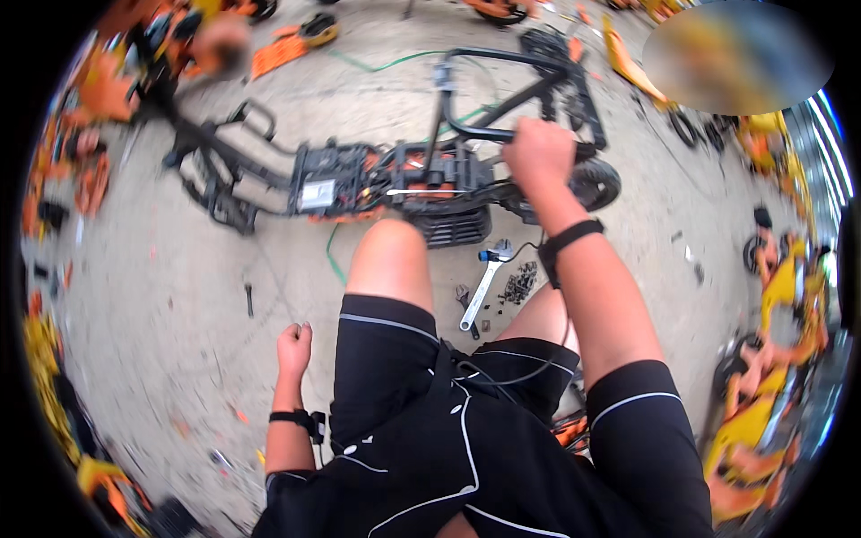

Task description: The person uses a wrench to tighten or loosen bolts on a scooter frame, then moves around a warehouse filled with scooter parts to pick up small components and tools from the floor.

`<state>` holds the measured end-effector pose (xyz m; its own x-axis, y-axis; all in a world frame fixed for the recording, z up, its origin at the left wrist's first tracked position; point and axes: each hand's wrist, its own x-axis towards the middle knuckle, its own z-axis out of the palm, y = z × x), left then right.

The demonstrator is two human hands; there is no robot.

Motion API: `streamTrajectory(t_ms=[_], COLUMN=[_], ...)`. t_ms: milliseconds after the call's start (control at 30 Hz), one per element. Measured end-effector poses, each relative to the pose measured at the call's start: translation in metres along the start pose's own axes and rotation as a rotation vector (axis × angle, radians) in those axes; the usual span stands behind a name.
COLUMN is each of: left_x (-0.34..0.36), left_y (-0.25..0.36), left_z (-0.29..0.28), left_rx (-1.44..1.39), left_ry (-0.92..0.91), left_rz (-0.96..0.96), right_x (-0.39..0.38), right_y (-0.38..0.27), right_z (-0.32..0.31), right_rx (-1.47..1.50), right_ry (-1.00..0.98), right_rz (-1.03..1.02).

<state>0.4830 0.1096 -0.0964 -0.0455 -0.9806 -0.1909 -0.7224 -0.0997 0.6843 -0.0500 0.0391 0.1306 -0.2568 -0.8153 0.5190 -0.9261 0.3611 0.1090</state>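
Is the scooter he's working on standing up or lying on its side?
Lying on its side. The scooter stretches flat across the concrete floor, and the right hand grips its black frame tube.

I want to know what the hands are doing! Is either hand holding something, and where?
The right hand grips the scooter frame by its black tube. The left hand is a closed fist by the leg, holding nothing visible.

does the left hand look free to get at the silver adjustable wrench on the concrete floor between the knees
Probably not directly. The left hand hangs in a loose fist outside the bare left knee, which stands between it and the silver adjustable wrench. The right hand grips the black tube frame.
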Motion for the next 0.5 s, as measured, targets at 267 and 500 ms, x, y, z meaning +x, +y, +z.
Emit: streamTrajectory(t_ms=[267, 500], left_x=[0.031, 0.036], left_y=[0.155, 0.207], left_z=[-0.006, -0.029], left_rx=[0.069, 0.211], left_ry=[-0.048, -0.016], left_rz=[0.478, 0.721], right_x=[-0.031, -0.077], right_y=[-0.010, 0.006], right_z=[-0.006, -0.019], right_rx=[0.284, 0.528], right_ry=[0.179, 0.049], right_rz=[0.040, -0.077])
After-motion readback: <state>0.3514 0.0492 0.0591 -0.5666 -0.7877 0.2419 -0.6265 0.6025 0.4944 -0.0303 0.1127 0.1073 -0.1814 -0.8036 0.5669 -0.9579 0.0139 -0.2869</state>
